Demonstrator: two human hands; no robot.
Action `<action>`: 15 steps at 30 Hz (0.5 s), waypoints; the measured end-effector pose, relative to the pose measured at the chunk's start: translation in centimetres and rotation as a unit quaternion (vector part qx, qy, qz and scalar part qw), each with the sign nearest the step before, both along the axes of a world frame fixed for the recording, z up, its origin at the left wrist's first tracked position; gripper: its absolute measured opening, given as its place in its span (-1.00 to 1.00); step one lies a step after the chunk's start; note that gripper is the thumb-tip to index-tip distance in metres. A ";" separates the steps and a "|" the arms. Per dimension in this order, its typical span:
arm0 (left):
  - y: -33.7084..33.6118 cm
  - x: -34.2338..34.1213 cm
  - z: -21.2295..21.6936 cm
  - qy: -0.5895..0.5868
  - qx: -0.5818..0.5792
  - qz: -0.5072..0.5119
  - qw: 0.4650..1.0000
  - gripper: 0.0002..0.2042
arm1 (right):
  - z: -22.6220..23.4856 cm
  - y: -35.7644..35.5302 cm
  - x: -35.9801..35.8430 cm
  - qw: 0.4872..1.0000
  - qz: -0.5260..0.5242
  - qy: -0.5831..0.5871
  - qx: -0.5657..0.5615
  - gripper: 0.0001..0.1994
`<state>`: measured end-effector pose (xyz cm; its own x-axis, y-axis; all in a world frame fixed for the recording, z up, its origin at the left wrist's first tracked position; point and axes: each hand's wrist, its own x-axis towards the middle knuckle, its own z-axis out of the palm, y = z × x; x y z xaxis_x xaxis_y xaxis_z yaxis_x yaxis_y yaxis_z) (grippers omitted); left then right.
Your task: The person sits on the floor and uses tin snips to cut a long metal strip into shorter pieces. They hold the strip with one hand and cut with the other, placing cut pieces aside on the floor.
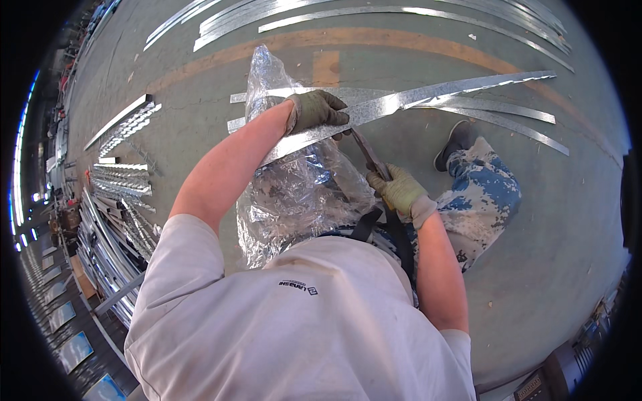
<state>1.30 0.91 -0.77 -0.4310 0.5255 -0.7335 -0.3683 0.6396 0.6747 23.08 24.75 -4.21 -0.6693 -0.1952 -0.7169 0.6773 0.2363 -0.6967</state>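
My left hand (317, 112), in a grey-green work glove, is closed around a long shiny galvanized metal strip (391, 102). The strip slants across in front of me, its far end raised to the right. Below it, my right hand (399, 189), gloved too, grips a long narrow dark metal tool (366, 150) with yellow at its grip. That tool points up and left, its tip at the strip's lower edge by my left fingers; whether they touch is unclear. Crumpled clear plastic sheeting (281, 207) covers my left leg and lap.
More metal strips (501, 107) lie on the green floor (535, 220) beneath the held one. Further strips (414, 10) lie at the far side, beyond a curved orange floor line (388, 37). Stacked metal profiles (117, 177) are at the left. My right shoe (457, 144) stands near the strips.
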 end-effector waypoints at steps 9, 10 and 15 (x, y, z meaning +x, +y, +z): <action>1.0 -0.8 -0.3 0.018 -0.049 -0.026 0.998 -0.55 | -0.9 -0.1 0.1 0.999 -0.033 -0.007 -0.036 -0.57; 1.9 -1.0 0.3 0.058 -0.063 -0.045 0.995 -0.55 | -1.2 -0.2 0.3 0.998 -0.042 -0.003 -0.040 -0.57; 4.5 -1.2 -2.3 0.049 -0.066 -0.005 0.997 -0.63 | -2.0 0.0 0.2 1.000 -0.023 -0.006 -0.020 -0.57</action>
